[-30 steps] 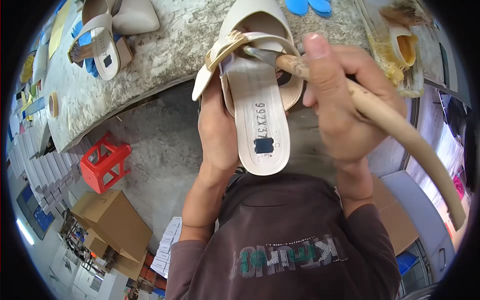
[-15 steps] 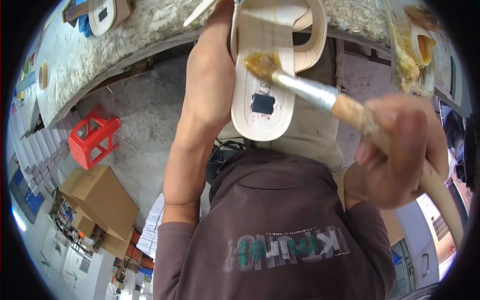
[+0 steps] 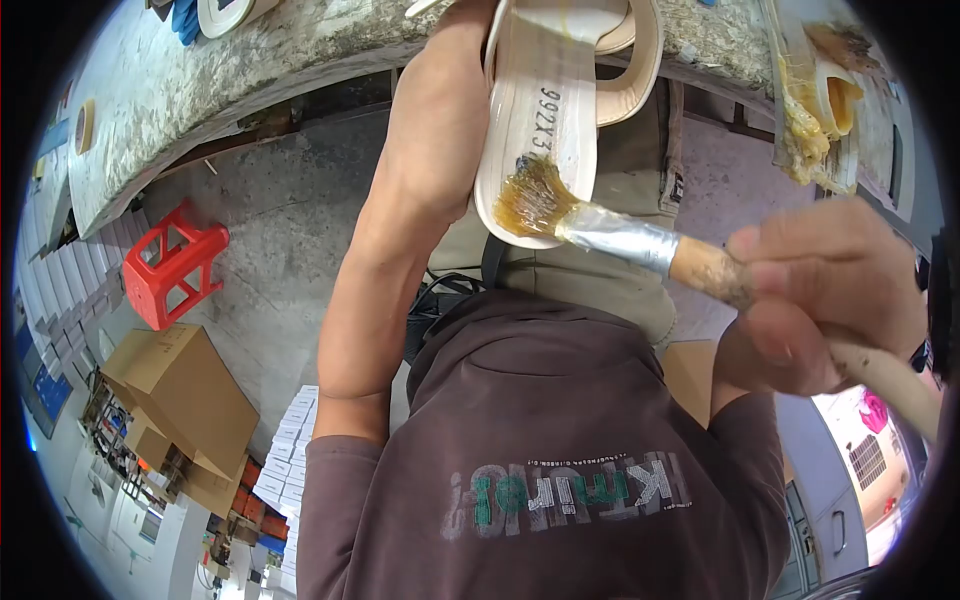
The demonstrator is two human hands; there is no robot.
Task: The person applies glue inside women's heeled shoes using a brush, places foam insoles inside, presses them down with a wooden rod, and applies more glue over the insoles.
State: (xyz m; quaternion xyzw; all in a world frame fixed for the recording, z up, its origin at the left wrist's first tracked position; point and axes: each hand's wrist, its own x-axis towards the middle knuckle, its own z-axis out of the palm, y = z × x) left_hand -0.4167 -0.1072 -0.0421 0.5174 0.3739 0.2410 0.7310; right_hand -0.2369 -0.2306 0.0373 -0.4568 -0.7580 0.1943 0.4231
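Note:
My left hand (image 3: 437, 120) is wrapped round the side of a cream sandal (image 3: 573, 110), its fingers hidden behind the upper part. Printed digits show along the sandal's pale insole surface. Over the sandal's near end lies a brush (image 3: 625, 238) whose bristles are soaked in amber glue (image 3: 537, 198), covering the dark square there. My right hand (image 3: 835, 290) grips the wooden handle of this brush, fingers closed around it.
A worn, glue-stained workbench (image 3: 330, 60) curves across the top. A glue-crusted container (image 3: 815, 110) stands at its right. On the floor at left are a red stool (image 3: 172, 265), a cardboard box (image 3: 185, 395) and stacked white boxes (image 3: 287, 450).
The brush has moved toward the sandal's near end, and the dark square is now covered. The sandal has shifted slightly up and right; both hands keep their hold.

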